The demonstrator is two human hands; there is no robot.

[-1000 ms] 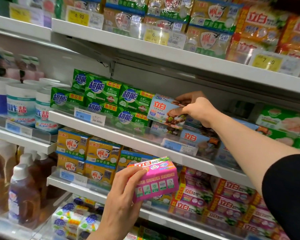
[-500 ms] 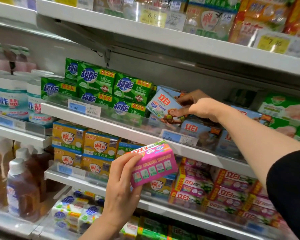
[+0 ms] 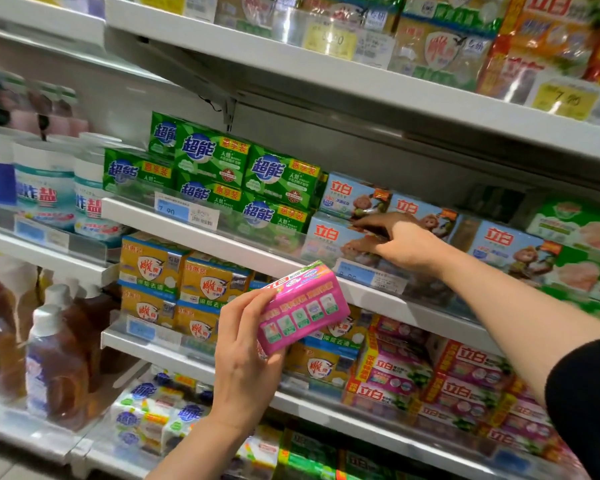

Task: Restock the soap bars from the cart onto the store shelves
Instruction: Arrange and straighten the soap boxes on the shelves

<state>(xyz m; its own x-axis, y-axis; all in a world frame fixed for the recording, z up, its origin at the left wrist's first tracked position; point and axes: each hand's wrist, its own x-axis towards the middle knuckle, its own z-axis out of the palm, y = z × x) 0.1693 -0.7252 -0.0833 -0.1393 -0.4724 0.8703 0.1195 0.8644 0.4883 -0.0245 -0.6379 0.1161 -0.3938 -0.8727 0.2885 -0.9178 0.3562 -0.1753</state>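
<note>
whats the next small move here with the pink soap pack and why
Probably lower the pink soap pack toward the matching pink packs on the shelf below, to the right. The left hand grips it in front of the yellow packs, which don't match. The right hand is at the blue packs, which look seated on their shelf.

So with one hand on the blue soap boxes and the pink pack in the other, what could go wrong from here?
1. The right hand touches stacked blue soap boxes near the shelf front; a nudge might tip the top one off.
2. The left hand holds the pink soap pack by one end only, tilted, so it could slip.
3. Matching pink packs sit one shelf lower; it may get shelved wrongly.
</note>
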